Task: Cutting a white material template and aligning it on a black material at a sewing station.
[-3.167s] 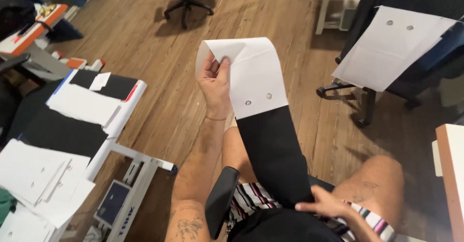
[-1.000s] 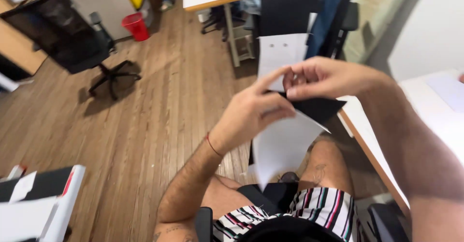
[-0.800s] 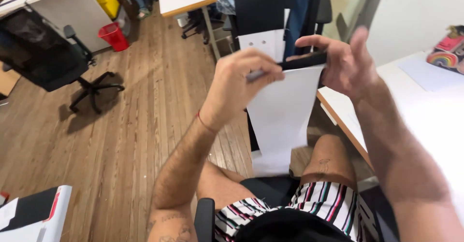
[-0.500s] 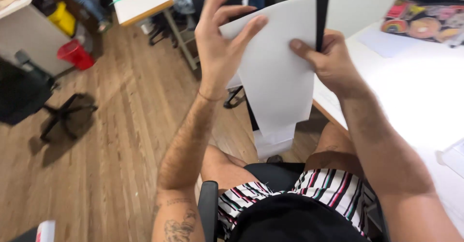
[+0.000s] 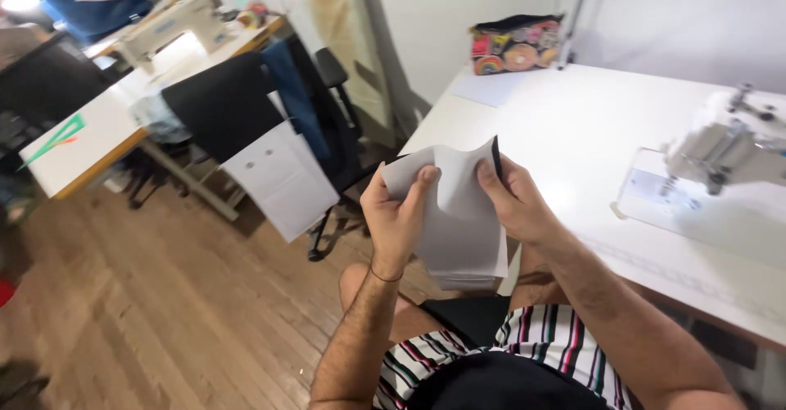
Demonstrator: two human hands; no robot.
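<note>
Both my hands hold one white fabric piece (image 5: 458, 222) with a black layer behind it, in front of my chest. My left hand (image 5: 397, 214) grips its left top edge, thumb pressed on the front. My right hand (image 5: 512, 201) pinches the right top edge, where the black layer shows as a thin dark strip. The piece hangs down over my lap and bends between the hands. It hovers just off the near corner of the white table (image 5: 573, 123).
A white sewing machine (image 5: 729, 144) stands on the table at the right. A colourful patterned pouch (image 5: 516, 46) sits at the table's far edge. A chair draped with black and white fabric (image 5: 246, 123) stands to the left, beside another table holding a second sewing machine (image 5: 168, 29).
My view has swung right toward the white table. The fabric piece came down from a raised, stretched hold to a lower, bent hold at chest height, with both hands staying on it.
</note>
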